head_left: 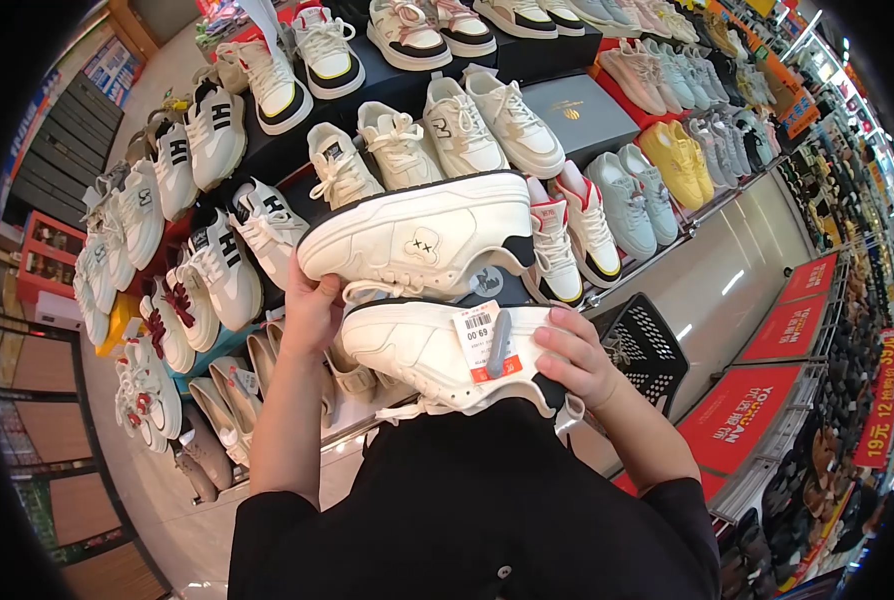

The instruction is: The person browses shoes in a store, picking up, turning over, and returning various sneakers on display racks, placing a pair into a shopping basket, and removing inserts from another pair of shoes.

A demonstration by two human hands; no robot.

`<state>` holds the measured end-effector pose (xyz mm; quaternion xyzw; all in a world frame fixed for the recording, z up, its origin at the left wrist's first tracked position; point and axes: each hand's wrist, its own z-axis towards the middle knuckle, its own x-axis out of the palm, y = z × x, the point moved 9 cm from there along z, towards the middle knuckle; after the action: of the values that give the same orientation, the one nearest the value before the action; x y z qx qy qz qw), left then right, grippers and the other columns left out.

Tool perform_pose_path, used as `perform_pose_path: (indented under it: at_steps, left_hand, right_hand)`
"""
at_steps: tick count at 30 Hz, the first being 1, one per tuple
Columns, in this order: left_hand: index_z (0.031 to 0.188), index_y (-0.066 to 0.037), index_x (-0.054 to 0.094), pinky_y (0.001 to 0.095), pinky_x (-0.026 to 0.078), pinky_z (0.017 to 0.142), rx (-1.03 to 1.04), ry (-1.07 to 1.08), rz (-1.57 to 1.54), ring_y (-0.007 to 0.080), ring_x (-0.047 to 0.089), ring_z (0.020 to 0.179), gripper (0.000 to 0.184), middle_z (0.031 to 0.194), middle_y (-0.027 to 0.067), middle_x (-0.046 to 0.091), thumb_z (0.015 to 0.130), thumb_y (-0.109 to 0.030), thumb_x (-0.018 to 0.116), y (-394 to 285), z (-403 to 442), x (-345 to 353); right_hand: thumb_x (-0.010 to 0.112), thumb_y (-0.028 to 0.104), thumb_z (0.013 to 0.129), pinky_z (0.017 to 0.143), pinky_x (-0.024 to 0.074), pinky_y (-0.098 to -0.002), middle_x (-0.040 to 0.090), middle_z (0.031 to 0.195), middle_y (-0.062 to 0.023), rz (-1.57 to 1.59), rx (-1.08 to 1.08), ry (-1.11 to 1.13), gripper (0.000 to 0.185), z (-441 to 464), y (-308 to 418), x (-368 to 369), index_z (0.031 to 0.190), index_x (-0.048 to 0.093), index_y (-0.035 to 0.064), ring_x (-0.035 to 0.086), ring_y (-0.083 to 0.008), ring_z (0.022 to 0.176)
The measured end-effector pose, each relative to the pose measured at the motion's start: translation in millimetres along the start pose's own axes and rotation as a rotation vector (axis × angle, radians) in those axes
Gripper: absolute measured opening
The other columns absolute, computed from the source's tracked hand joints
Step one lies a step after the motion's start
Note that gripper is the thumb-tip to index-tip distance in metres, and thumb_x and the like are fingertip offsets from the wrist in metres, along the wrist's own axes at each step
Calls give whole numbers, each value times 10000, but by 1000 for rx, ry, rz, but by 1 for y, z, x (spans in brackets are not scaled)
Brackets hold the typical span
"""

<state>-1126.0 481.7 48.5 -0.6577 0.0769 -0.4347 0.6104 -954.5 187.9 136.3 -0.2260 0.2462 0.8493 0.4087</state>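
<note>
In front of my chest I hold a pair of white sneakers, both turned with soles upward and toes to the left. The upper sneaker (417, 235) has a black heel patch and a small face emblem on its side. Around its toe my left hand (312, 305) is closed, thumb on the side. Just below is the lower sneaker (407, 345), bearing a price tag (479, 335) and a grey security tag (499, 342). My right hand (577, 360) grips this lower sneaker at the heel, fingers over its side. The palms are hidden.
Rows of display sneakers (452, 125) fill the tiered rack ahead, with a grey shoebox (579, 118) among them. A black perforated basket (647, 345) is at the right, near red sign boards (737, 415). More shoe shelves (847, 240) line the far right.
</note>
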Motion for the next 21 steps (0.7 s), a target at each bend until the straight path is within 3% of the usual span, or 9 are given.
perform_pose_path:
  at_steps: [4,6,10,12,14,17,18,20,21]
  left_hand:
    - [1374,-110,416,430,548,904,-191,-70,-84,252,618,1122,554,1280,87,590,911,-251,686,17,-12,19]
    - [1359,-84,440,448,560,880,-466,-202,-96,258,623,1120,455,1265,116,596,977,-280,589,53,-26,14]
    - [1395,-18,416,456,486,1020,-735,-316,-271,346,573,1202,459,1317,215,563,1036,-303,407,114,-59,12]
    - [1406,1,401,448,459,1052,-760,-315,-275,367,554,1224,466,1375,239,510,1044,-290,365,116,-68,21]
    - [1323,9,429,453,537,952,-750,-351,-213,340,587,1182,382,1288,219,567,1046,-252,396,122,-76,16]
    - [1305,16,402,426,563,914,-653,-467,-14,314,604,1137,395,1248,209,562,1037,-271,437,119,-85,26]
    - [1290,20,400,417,570,899,-604,-557,121,304,610,1118,399,1232,202,561,1032,-278,457,115,-88,23]
    - [1246,34,409,400,574,878,-587,-609,143,288,614,1088,401,1217,199,552,1023,-290,487,120,-96,21]
    - [1238,36,416,384,563,873,-564,-605,154,271,612,1076,395,1207,196,560,1023,-287,492,126,-97,17]
  right_hand:
    - [744,171,805,1052,417,-490,558,1298,-157,194,216,3,488,1,-18,1,1232,544,45,502,-400,1236]
    - [831,237,721,1055,405,-490,555,1301,-159,239,274,-4,631,2,-23,3,1239,537,29,501,-405,1238]
    - [880,261,666,1068,396,-478,555,1295,-150,278,391,78,711,-27,-46,22,1248,532,46,495,-382,1253]
    - [876,222,670,1081,387,-481,559,1291,-141,389,543,72,702,-52,-63,35,1257,523,64,493,-377,1255]
    - [867,118,657,1100,377,-452,544,1317,-130,432,568,55,717,-71,-68,43,1275,505,77,480,-346,1283]
    - [829,-52,609,1123,353,-377,483,1393,-125,629,932,30,825,-119,-91,63,1333,458,83,431,-288,1347]
    - [829,-52,609,1123,353,-377,483,1393,-125,631,927,32,825,-124,-94,64,1333,458,83,431,-288,1347]
    - [859,258,724,1117,338,-397,449,1435,-125,520,927,87,865,-135,-96,65,1427,389,81,424,-264,1346]
    - [859,258,724,1117,338,-397,449,1435,-125,520,931,85,865,-133,-95,62,1427,389,81,424,-264,1346]
